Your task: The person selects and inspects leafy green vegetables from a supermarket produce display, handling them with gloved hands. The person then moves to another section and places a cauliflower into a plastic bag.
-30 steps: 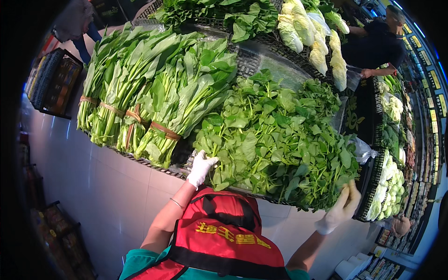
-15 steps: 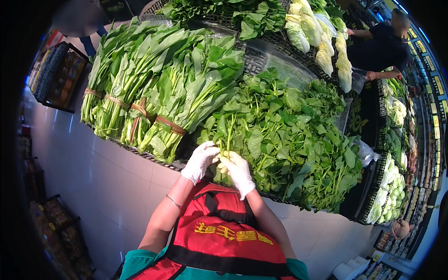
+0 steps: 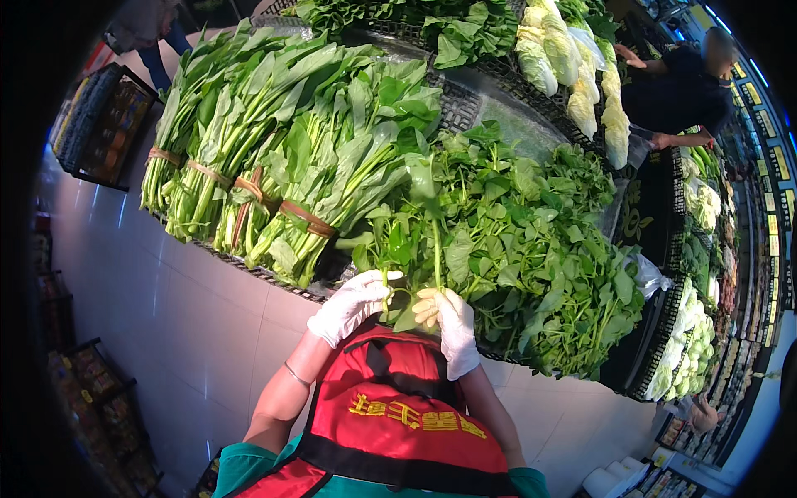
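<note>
White gloves cover both hands at the front edge of the vegetable stand. My left hand [image 3: 350, 308] pinches a short leafy green stem [image 3: 384, 292] upright between thumb and fingers. Just to its right, my right hand [image 3: 452, 325] is closed on a longer green stem [image 3: 437, 253], which stands up with a large leaf at its top. Behind and to the right spreads a loose heap of leafy greens [image 3: 531, 241]. On the left lie several long-stemmed bundles of greens [image 3: 282, 166], tied with brown bands [image 3: 307, 219].
Black crates [image 3: 458, 106] hold the greens, with napa cabbages [image 3: 548, 50] at the back right. A person in dark clothes [image 3: 677, 91] stands at the far right, another [image 3: 154, 37] at the far left. A crate rack [image 3: 104, 124] stands left on the tiled floor [image 3: 191, 307].
My hands have moved apart, the left one slightly left, the right one right and down. Each now has its own stem, where before they worked close together.
</note>
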The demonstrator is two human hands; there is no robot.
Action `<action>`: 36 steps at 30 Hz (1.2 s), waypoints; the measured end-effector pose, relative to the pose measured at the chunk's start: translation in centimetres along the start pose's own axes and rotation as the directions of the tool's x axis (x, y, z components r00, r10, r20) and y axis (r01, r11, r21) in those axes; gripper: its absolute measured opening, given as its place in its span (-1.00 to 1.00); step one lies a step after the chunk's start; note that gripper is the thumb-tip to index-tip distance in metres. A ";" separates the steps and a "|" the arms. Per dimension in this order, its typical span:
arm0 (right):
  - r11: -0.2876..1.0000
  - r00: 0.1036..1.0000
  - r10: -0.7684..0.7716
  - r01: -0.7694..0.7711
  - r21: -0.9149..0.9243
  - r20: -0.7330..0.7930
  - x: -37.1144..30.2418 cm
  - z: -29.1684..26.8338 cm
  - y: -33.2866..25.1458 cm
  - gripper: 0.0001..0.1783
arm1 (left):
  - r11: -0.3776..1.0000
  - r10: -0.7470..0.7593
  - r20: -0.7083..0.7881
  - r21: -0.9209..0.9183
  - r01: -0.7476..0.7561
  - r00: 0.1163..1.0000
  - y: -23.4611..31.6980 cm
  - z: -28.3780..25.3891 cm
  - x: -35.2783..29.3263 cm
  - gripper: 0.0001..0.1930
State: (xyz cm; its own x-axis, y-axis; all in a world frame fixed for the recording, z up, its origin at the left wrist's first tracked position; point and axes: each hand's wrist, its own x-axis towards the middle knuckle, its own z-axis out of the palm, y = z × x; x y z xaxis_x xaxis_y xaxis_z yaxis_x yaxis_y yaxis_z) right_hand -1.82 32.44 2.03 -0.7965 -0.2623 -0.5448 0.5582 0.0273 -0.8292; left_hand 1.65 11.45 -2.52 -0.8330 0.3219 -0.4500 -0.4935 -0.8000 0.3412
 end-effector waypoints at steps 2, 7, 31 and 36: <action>1.000 1.000 -0.008 0.009 -0.009 0.015 0.2 0.5 0.7 -0.69 | 0.999 0.012 -0.049 0.051 -0.009 0.999 -0.2 0.6 -0.1 -0.61; 0.703 0.957 -0.248 0.284 -0.652 0.150 1.0 1.6 2.2 -0.77 | 0.960 0.078 -0.054 0.274 -0.060 0.995 -1.1 1.7 1.0 -0.62; 0.680 0.792 -0.611 0.517 -0.520 -0.012 -0.1 -0.6 -0.5 -0.80 | 0.956 -0.138 -0.228 -0.286 0.069 0.964 0.8 0.0 1.5 -0.82; 0.527 0.970 -0.210 0.219 -0.821 0.124 1.5 -1.0 2.7 -0.61 | 0.976 -0.087 -0.199 -0.213 0.043 0.976 2.6 -0.1 -0.5 -0.73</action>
State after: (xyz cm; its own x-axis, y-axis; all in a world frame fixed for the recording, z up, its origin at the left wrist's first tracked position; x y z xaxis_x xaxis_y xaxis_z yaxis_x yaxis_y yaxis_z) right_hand -1.76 33.06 -1.15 -0.8611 -0.3795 -0.3384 -0.0708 0.7486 -0.6592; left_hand 0.82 9.17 -1.55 -0.7206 0.2829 -0.6330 -0.4644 -0.8748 0.1378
